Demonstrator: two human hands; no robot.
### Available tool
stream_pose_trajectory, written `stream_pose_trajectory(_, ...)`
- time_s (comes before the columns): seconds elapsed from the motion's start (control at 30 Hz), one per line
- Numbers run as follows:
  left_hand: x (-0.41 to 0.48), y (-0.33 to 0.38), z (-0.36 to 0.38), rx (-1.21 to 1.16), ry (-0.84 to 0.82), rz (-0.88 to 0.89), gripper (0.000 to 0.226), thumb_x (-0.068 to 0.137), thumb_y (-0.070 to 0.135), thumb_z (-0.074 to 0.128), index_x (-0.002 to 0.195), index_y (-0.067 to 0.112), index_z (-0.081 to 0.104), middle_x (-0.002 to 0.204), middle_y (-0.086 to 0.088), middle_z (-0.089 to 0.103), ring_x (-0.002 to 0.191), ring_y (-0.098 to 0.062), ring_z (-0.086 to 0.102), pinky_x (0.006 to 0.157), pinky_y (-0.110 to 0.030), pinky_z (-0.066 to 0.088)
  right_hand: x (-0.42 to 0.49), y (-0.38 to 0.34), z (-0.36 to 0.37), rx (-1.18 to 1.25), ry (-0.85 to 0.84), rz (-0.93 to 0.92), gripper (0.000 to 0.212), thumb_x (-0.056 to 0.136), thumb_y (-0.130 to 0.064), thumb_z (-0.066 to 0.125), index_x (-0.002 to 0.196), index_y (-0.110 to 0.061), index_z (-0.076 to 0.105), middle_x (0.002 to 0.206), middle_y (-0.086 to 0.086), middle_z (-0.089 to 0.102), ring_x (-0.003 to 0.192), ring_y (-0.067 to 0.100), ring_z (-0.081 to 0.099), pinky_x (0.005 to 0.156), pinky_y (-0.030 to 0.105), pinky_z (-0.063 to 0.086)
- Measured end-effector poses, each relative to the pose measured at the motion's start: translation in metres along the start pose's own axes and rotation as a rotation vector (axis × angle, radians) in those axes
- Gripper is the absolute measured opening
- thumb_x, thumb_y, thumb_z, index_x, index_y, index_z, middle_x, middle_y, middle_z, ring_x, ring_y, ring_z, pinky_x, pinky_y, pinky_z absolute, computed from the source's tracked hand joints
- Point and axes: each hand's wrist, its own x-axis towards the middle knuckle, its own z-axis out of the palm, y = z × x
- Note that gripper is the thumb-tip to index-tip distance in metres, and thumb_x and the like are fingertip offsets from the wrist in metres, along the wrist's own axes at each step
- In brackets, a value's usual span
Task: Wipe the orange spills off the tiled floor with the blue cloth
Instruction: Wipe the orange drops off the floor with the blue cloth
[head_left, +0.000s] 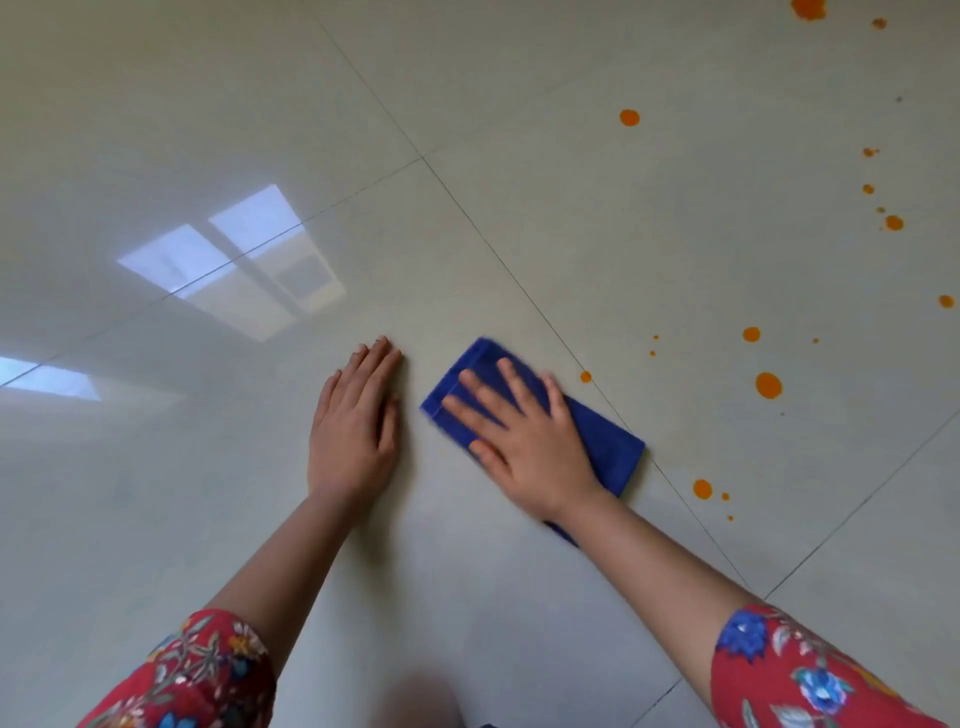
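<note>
The cloth (605, 439) was laid flat on the floor (675, 249), folded into a blue rectangle, in the lower middle of the view and just left of a diagonal grout line (519, 283). It was pressed down by the right hand (524, 441), whose grip was wide: the fingers (488, 393) were held straight and spread across the cloth, with nothing pinched. The cloth's edges were blurred. The spills (768, 385) were scattered as orange drops to the right of the cloth and up toward the far right corner. The nearest drop was seen just beside the cloth's far edge, not touching it. The left hand (353, 421) was placed flat on bare tile just left of the cloth, its grip likewise wide, fingers straight and together, nothing held. Both forearms were bare up to red floral sleeves (810, 675). A window reflection (234, 260) was shown on the glossy tiles at left.
</note>
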Motion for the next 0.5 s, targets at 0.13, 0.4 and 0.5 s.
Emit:
stream_pose_trajectory(0.13,-0.001,0.0,0.003,0.015,0.016,-0.009,0.051,0.095,0.021,0.038,0.146,0.026,0.04,0.157,0.011,0.029,0.147,-0.009,0.02,0.12,-0.034,0.018,-0.033,-0.007,0.006,0.029,0.105,0.213,0.055,0.1,-0.037,0.028,0.154,-0.022,0.026,0.161,0.001,0.021,0.149,0.027,0.014,0.114,0.049,0.025)
stream_pose_trajectory(0.4,0.001,-0.001,0.003,-0.019,0.031,-0.008,0.049,0.097,0.022,0.033,0.145,0.024,0.042,0.156,0.011,0.031,0.146,-0.007,0.022,0.119,-0.029,0.014,0.038,-0.006,0.004,0.0,0.099,-0.086,0.053,0.099,-0.036,0.031,0.15,-0.023,0.036,0.158,0.0,0.031,0.146,0.025,0.027,0.116,0.044,0.025)
stream_pose_trajectory(0.5,-0.002,0.001,0.005,0.021,0.025,-0.014,0.05,0.097,0.023,0.032,0.147,0.027,0.038,0.157,0.013,0.027,0.147,-0.005,0.017,0.121,-0.029,0.012,0.031,0.028,-0.001,0.045,0.195,0.374,0.055,0.1,-0.036,0.024,0.151,-0.019,0.032,0.159,0.0,0.027,0.147,0.025,0.023,0.115,0.047,0.027)
